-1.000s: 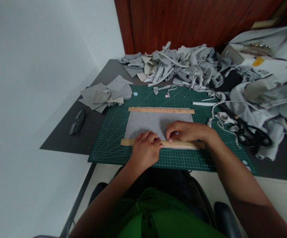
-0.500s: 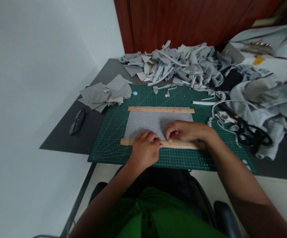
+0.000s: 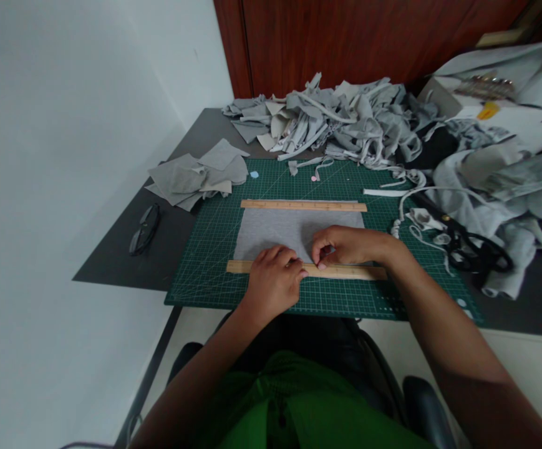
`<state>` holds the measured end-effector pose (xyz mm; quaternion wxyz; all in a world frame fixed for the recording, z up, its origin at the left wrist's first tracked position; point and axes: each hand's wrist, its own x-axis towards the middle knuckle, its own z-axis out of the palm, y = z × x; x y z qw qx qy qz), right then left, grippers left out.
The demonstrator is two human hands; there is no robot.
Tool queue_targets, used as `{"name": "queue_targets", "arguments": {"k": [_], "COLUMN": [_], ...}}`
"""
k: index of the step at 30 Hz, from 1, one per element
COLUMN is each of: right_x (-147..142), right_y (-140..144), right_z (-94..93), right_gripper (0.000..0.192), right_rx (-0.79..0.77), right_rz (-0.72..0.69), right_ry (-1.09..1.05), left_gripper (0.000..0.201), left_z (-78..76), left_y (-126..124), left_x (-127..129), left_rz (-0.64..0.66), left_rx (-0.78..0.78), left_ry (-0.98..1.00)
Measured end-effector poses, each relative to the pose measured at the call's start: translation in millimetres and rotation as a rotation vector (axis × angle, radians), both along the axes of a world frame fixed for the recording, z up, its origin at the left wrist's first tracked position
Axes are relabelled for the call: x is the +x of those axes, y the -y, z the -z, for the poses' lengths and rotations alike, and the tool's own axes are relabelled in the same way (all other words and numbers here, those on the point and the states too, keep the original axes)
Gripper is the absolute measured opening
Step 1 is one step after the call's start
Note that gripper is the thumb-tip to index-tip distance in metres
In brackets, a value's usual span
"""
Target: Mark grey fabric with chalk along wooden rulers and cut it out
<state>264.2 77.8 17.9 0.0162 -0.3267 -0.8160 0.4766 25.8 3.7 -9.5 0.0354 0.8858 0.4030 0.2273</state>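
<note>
I have the left hand (image 3: 273, 277) curled over the near ruler (image 3: 350, 272), at six o'clock on the cloth (image 3: 277, 227); the right hand (image 3: 338, 246) pinches narrowly, on what I can't tell. Uneven pressure could swivel the ruler.

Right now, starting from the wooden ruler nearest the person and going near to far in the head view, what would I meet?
Near wooden ruler → exposed grey cloth → far wooden ruler → small pink piece → heap of grey scraps → reddish-brown wooden panel.
</note>
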Motion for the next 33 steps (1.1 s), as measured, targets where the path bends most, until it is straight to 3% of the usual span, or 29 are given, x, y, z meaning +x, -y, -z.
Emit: {"name": "queue_targets", "arguments": {"k": [17,24,28,33], "right_x": [-0.4,-0.8,-0.5,-0.9], "right_y": [0.6,2.0,1.7,1.7], "right_z": [-0.6,-1.5,-1.3,0.0], "right_gripper": [0.009,0.008,0.008,0.008], "right_rx": [-0.026,-0.029,-0.028,-0.032], "right_rz": [0.004,0.023,0.008,0.009], "right_ry": [-0.003,0.002,-0.005,-0.008], "left_gripper": [0.012,0.022,0.023,0.022], "left_z": [0.0,3.5,5.5,4.5], "left_y": [-3.9,-11.2,-7.8,-3.8], "left_x": [-3.4,-7.6,-9.5,-8.5], "left_rz": [0.016,-0.058,-0.178,-0.072], "left_rx": [-0.059,-0.15,-0.02,0.002], "left_ry": [0.071,0.333,0.495,0.342]}}
